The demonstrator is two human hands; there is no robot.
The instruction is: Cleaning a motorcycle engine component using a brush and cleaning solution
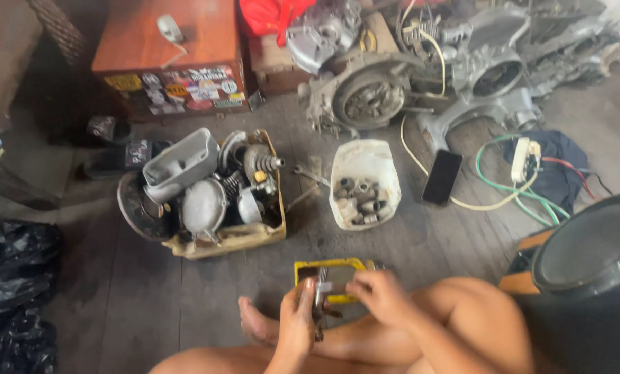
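I sit cross-legged on a dark wooden floor. My left hand (296,320) grips a small metal tool or part (319,291) upright above my shin. My right hand (380,294) closes on the same piece from the right, its fingers curled over the top. Just beyond both hands lies a small yellow tray (306,268) with a grey inside. The frame is blurred, so I cannot tell exactly what the metal piece is.
A yellow cut-open container (254,239) of engine parts stands ahead left. A white tub (365,156) holds several sockets, with wrenches (308,174) beside it. A black phone (442,177), engine casings (372,97), a wooden box (164,41), a speaker (590,246) and black bags (12,263) surround me.
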